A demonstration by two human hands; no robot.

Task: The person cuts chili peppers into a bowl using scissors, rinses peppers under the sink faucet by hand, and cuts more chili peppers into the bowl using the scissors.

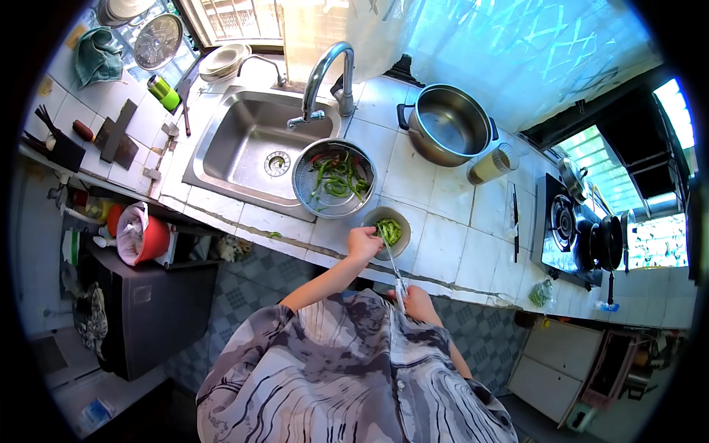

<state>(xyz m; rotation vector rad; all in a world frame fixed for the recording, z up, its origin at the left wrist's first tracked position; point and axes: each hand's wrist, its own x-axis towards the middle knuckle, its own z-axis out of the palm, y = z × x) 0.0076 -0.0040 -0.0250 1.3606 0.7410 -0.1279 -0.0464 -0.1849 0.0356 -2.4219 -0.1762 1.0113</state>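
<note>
My left hand (363, 242) is closed in a pinch over the left rim of a small bowl (405, 235). What its fingertips hold is too small to make out. Cut green vegetable pieces (388, 230) lie in the bowl. Close to my body, my right hand (419, 304) is wrapped round the pale handle of what looks like a knife (394, 264); its thin blade reaches toward the left fingertips. Just behind the bowl, a metal colander (298, 181) holds long green peppers (338, 177) and a little red. It overlaps the sink's right edge.
A steel sink (247, 136) with a tall faucet (340, 59) is at the left. Behind the bowl stand a large pot (447, 122) and a clear container (493, 164). Chopsticks (515, 225) lie near the gas stove (563, 225) at right. A red bucket (140, 235) is lower left.
</note>
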